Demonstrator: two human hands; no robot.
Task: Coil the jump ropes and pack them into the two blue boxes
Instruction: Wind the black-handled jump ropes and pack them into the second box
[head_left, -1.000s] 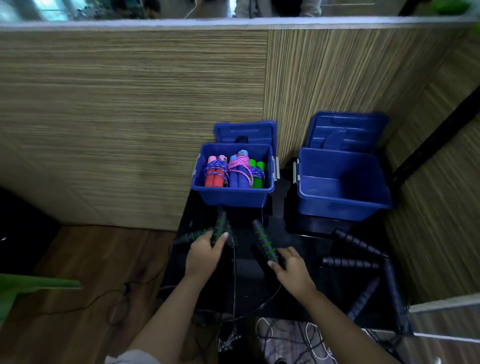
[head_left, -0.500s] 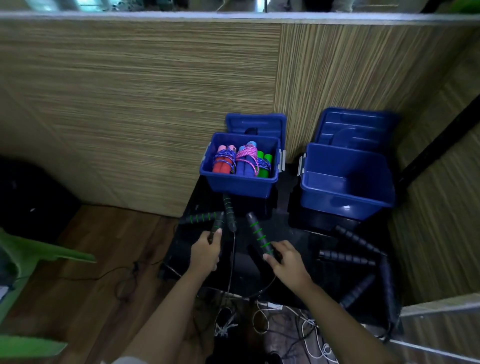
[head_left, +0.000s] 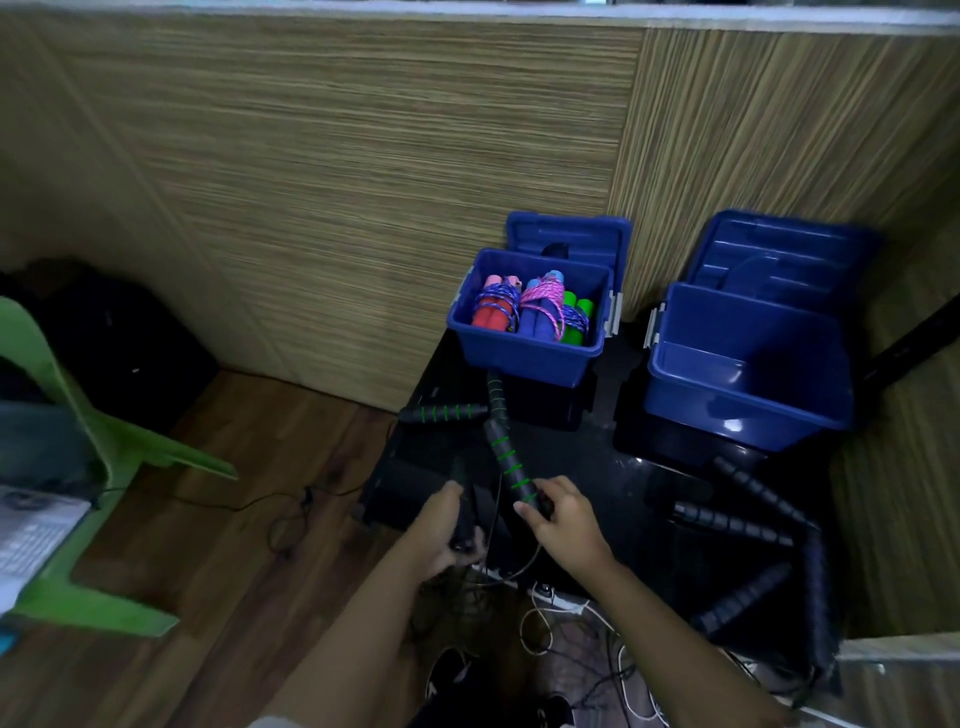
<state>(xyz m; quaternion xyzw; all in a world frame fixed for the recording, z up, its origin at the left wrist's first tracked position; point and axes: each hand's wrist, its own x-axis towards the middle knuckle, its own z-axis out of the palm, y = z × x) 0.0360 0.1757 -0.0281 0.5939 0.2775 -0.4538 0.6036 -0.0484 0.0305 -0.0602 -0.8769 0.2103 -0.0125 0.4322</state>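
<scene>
Your left hand gripped one dark handle and your right hand pinched the green-ringed handle, near the table's front edge. The thin cord dangled between; it could have snagged the floor cables.

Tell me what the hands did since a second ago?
The left hand closed round one black handle and pulled it back from the others. The right hand took hold of the green-ringed handle. Both blue boxes and the black handles on the right stayed put.

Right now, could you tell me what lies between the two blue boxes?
In the head view, only a bare strip of the dark tabletop shows between the left blue box holding coiled ropes and the right blue box; no rope or handle lies there.
</scene>
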